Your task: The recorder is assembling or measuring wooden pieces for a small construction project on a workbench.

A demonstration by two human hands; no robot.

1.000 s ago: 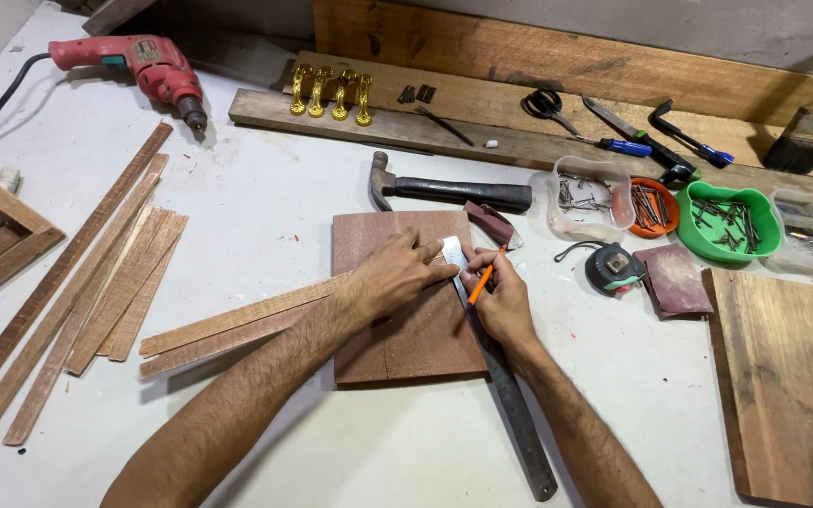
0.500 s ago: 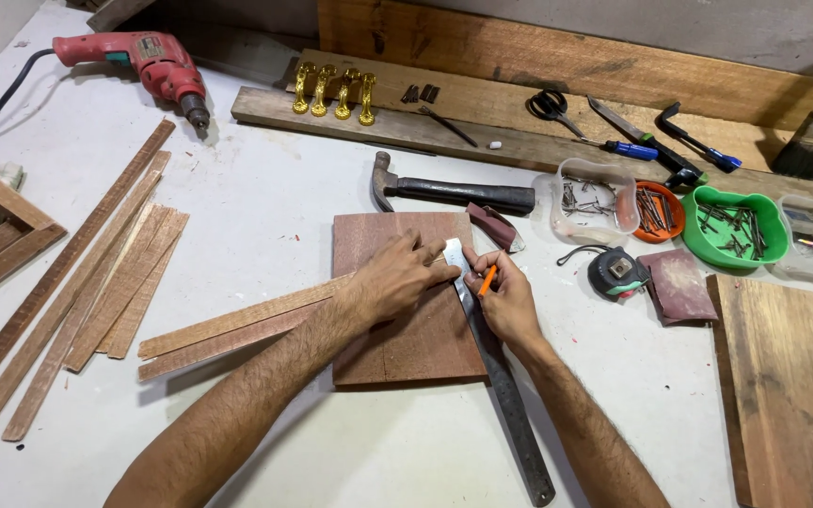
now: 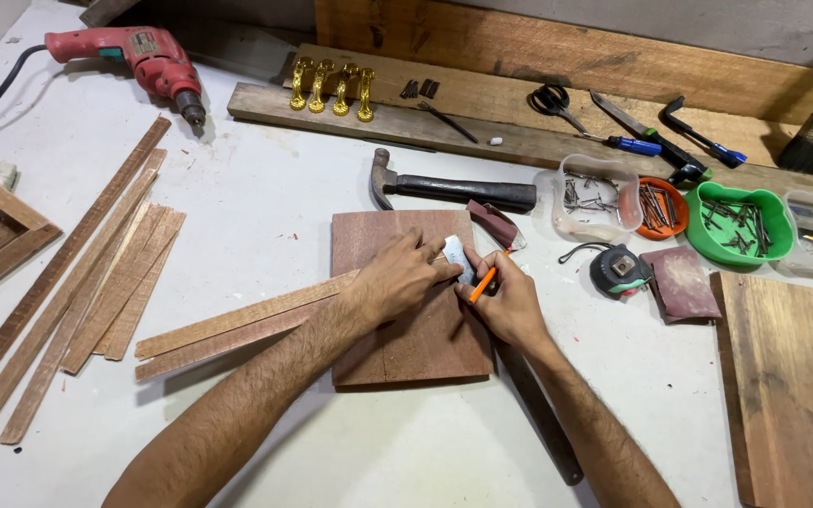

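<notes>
- At the centre of the desk (image 3: 350, 113) I see a reddish square wood board (image 3: 406, 329) lying flat, with both hands resting on its upper right part.
- My left hand (image 3: 402, 280) lies palm-down on the board; its fingers (image 3: 425, 256) are together and press on a small metal square (image 3: 456, 256) at the board's 1 o'clock corner.
- My right hand (image 3: 508, 306) sits just beside the left, at its 3 o'clock; the fingers are clamped on an orange pencil (image 3: 482, 283), whose tip meets the board next to the metal square.
- A long dark blade (image 3: 543, 419) runs from under the right hand toward 5 o'clock, along the right forearm; I cannot tell whether it joins the square.
- Two thin wood strips (image 3: 228, 329) pass under the left forearm at the board's 9 o'clock.
- More strips (image 3: 115, 282) lie well apart at 9 o'clock.
- A hammer (image 3: 454, 188) lies just beyond the board at 12 o'clock.
- A tape measure (image 3: 620, 270) sits near the board at 2 o'clock, touching a sheet of sandpaper (image 3: 679, 282).
- A green bowl of nails (image 3: 741, 221), an orange lid of nails (image 3: 661, 207) and a clear tub (image 3: 599, 193) stand in a row at 2 o'clock.
- A red electric drill (image 3: 143, 56) rests at 10 o'clock.
- Four gold fittings (image 3: 331, 87) stand on a plank (image 3: 265, 102) at 12 o'clock.
</notes>
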